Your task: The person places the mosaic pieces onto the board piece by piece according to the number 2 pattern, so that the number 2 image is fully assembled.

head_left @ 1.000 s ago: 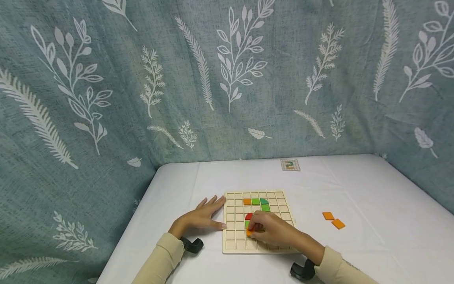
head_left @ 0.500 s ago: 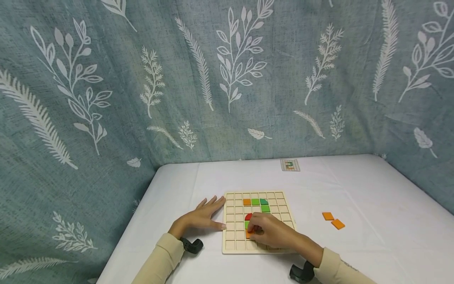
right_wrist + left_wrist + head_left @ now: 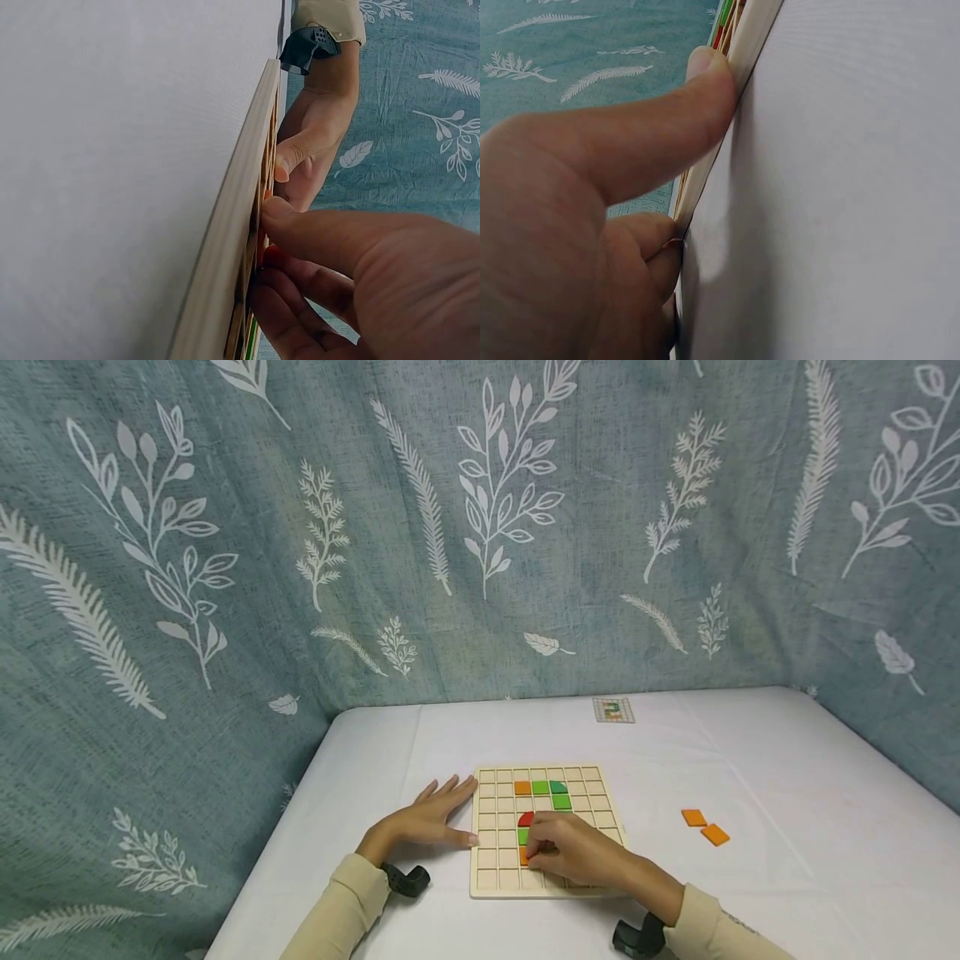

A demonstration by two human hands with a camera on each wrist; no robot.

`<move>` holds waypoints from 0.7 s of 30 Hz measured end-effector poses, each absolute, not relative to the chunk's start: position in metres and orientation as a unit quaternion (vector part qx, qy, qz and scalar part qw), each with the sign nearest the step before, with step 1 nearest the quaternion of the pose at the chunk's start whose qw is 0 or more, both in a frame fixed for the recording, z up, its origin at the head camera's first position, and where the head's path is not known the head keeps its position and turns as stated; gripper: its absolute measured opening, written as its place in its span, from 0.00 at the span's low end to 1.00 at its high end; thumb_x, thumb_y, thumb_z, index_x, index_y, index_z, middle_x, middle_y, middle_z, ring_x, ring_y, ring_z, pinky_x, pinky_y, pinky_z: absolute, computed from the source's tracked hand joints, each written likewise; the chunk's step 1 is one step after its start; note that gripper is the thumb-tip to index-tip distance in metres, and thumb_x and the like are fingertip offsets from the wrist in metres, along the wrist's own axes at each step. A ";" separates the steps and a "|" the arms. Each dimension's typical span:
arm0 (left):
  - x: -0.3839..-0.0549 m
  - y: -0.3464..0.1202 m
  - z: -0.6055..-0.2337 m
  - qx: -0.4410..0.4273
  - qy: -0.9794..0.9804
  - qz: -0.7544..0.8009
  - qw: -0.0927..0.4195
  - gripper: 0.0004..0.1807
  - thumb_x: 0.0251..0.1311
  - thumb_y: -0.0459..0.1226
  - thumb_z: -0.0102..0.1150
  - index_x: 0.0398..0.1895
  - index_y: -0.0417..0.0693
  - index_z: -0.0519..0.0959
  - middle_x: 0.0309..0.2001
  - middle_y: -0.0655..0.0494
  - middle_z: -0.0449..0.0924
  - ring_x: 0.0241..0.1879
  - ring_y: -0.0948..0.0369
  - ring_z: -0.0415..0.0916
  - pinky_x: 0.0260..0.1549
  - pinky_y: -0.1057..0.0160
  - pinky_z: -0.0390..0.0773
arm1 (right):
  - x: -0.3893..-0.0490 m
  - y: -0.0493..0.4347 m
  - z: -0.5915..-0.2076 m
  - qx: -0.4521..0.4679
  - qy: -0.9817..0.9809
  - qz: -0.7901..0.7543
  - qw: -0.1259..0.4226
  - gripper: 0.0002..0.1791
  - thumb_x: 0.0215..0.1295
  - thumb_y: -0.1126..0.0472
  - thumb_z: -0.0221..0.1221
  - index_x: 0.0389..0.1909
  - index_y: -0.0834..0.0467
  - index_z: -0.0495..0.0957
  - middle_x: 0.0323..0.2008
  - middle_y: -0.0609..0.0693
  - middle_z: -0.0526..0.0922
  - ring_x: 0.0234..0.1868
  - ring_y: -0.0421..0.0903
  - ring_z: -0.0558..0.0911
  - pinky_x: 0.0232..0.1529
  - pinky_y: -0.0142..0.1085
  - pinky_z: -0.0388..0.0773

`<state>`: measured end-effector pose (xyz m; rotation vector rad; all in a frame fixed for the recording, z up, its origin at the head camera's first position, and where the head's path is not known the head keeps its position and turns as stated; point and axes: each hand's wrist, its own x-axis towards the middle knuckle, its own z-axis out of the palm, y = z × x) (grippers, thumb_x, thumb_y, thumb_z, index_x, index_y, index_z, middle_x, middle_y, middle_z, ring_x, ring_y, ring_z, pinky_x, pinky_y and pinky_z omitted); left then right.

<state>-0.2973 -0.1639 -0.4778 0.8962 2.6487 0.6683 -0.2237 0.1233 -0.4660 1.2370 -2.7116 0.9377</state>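
A wooden grid board [image 3: 495, 882] lies on the white table. My left hand [image 3: 423, 818] rests at its left side with fingers spread, the thumb touching the edge; the left wrist view shows that thumb [image 3: 697, 112] against the rim. Over the lower middle of the board, my right hand [image 3: 573, 847] pinches an orange square tile [image 3: 523, 857] at a grid cell, its fingers curled. Directly above that tile are a green tile [image 3: 522, 836] and a red rounded tile [image 3: 526, 818]. The right hand hides the cells beneath it. In the right wrist view, the thumb [image 3: 289, 217] meets the board's face.
Near the board's top sit an orange tile [image 3: 522, 787], a green tile [image 3: 541, 787], a dark green rounded tile [image 3: 558, 787] and another green tile [image 3: 561, 802]. Two loose orange tiles [image 3: 715, 835] lie to the right. A patterned card [image 3: 613, 710] lies at the back.
The orange tile under my right hand lies flatter in its cell, and the right fingers have shifted slightly right over it. The left hand stays still.
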 end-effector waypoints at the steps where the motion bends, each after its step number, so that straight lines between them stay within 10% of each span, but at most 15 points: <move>1: -0.297 -0.164 -0.478 0.310 0.913 0.230 0.133 0.57 0.58 0.61 0.63 0.81 0.47 0.45 0.82 0.53 0.43 0.81 0.50 0.35 0.78 0.43 0.31 | -0.224 0.123 -0.466 0.396 -0.868 0.300 0.009 0.05 0.60 0.63 0.70 0.30 0.50 0.83 0.35 0.40 0.81 0.36 0.31 0.77 0.39 0.26 0.80; 21: -0.298 -0.163 -0.478 0.299 0.914 0.235 0.138 0.58 0.57 0.61 0.63 0.81 0.47 0.45 0.82 0.54 0.43 0.82 0.51 0.34 0.78 0.45 0.31 | -0.224 0.123 -0.463 0.388 -0.874 0.292 -0.002 0.02 0.62 0.60 0.69 0.31 0.52 0.85 0.36 0.40 0.80 0.36 0.32 0.76 0.38 0.26 0.78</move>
